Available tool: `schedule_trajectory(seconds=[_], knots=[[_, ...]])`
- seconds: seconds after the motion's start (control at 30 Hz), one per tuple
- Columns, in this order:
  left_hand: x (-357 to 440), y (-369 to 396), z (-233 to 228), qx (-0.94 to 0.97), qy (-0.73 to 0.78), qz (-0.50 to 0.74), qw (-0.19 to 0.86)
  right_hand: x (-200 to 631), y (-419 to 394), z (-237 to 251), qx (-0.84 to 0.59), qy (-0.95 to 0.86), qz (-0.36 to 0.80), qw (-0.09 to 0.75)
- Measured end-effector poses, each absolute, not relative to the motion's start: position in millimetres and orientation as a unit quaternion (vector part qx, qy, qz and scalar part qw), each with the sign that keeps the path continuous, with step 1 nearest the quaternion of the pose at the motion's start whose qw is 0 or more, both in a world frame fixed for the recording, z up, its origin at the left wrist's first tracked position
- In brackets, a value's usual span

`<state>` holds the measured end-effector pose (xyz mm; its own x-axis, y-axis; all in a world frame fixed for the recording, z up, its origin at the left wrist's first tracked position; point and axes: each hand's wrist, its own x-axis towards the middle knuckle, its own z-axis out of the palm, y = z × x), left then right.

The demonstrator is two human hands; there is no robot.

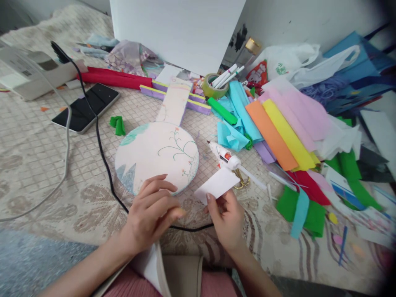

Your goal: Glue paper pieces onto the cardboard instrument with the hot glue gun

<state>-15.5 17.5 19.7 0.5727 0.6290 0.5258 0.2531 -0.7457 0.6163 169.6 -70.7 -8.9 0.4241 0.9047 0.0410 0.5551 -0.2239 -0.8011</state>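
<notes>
Paper (pixel 220 181), a smooth white rectangle with crisp edges, is pinched between the thumb and fingers of the person's right hand (pixel 227 214), just above the table near the glue gun (pixel 227 156). Its long axis slants, one end toward the near left, the other toward the far right. The left hand (pixel 154 212) seems to hold nothing: its fingers are loosely bent, the thumb pointing right, over the near edge of a rounded cream board (pixel 151 154). Whether the fingertips touch it cannot be told.

Green scrolls, small orange flowers and blue-grey peaks are drawn on the board's flat face. A straight strip (pixel 173 103) extends from its far edge, pointing away from the person and leaning slightly right. Slim purple bars (pixel 151 91) with yellow edges run crosswise by the strip.

The glue gun is white plastic, its dark nozzle aimed far left, a translucent stick (pixel 253 178) trailing behind. Farther right lie a flat orange sheet (pixel 272 136) and crumpled pale-blue sheets (pixel 232 134). Beneath everything spreads a floral, grid-patterned cloth (pixel 83 165).
</notes>
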Motion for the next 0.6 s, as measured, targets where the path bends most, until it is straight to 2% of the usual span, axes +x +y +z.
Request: schedule_trajectory(seconds=[0.1, 0.27, 0.47, 0.6], knots=[[-20, 19, 16, 0.873, 0.268, 0.354, 0.201, 168, -67, -6, -0.75, -0.5, 0.22, 0.372], [-28, 21, 9, 0.859, 0.283, 0.367, 0.218, 164, -62, -2, -0.748, -0.517, 0.215, 0.356], [-38, 29, 7, 0.841, 0.393, 0.345, 0.137, 161, -55, -2, -0.747, -0.513, 0.236, 0.351], [-39, 31, 4, 0.844, 0.402, 0.327, 0.139, 161, -48, -5, -0.75, -0.511, 0.227, 0.353]])
